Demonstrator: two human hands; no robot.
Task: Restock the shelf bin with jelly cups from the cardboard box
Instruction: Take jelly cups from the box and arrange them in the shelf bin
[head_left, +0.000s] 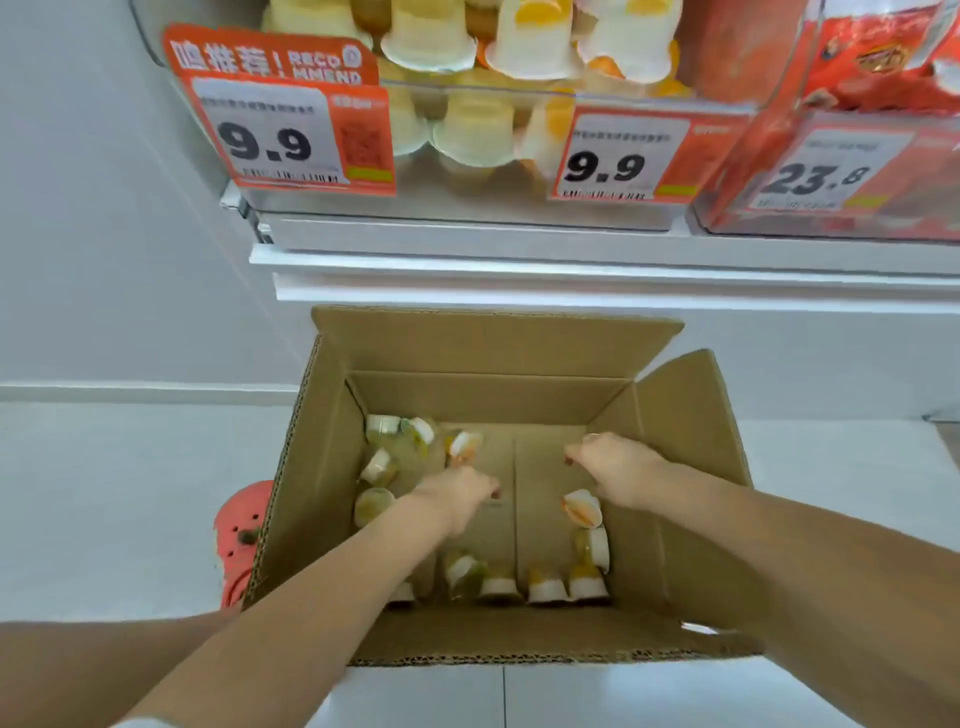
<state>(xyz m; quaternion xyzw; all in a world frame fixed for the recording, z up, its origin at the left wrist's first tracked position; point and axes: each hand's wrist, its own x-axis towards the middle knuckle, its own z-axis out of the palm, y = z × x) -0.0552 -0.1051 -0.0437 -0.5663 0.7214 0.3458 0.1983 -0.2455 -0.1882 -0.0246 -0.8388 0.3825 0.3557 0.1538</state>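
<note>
The box (498, 467) stands open on the floor (130, 493), directly below the shelf (571, 260), with all four flaps folded outward. Both hands are inside the box, near its bottom.

Left hand (460, 496): reaches into the centre of the box bottom, fingers curled downward. The fingertips are turned away from the camera; whether they hold anything cannot be told.

Right hand (613, 465): sits toward the far right part of the box bottom, fingers curled. No cup is visible in its grip, but the fingertips are blurred, so its state cannot be told.

Cups (498, 582): loose in the box, lying on their sides or inverted. One group lies in the far left corner, one row runs along the near wall, and two lie by the right wall, just below the right hand.

Bin (467, 197): clear, set on the shelf above the box, holding stacked cups. Two price tags (280, 135) reading 9.9 hang on its front.

A red shoe (244, 530) shows at the left wall of the box.
</note>
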